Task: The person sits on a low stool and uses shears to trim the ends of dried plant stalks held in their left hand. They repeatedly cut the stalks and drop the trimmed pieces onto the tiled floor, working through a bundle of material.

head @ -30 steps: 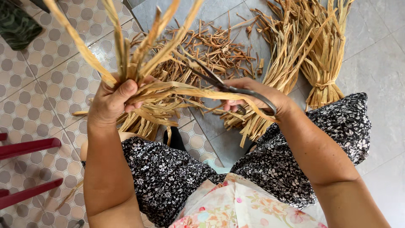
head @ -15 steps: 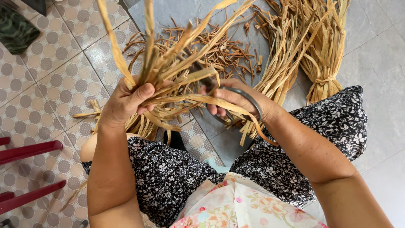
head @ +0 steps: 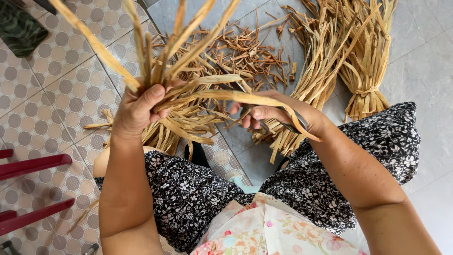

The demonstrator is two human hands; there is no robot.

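Observation:
My left hand (head: 139,111) grips a bunch of long dried straw-coloured leaf strips (head: 160,56) that fan upward out of the fist. One strip bends to the right across my right hand (head: 278,113). That hand holds dark scissors (head: 283,125), their handle loops round the fingers and the blades pointing toward the bunch near my left hand. Both hands are raised above my knees, which are covered by a black floral skirt (head: 188,198).
A tied bundle of dried strips (head: 368,61) and looser bundles (head: 316,75) lie on the grey floor ahead. Short brown trimmings (head: 245,52) are scattered beyond the hands. Red furniture bars (head: 33,165) sit at the left over patterned tiles. A dark green cloth (head: 19,28) lies at top left.
My left hand has turned the bunch more upright and shifted slightly. My right hand with the scissors has drawn closer to the bunch, and a strip now drapes over it.

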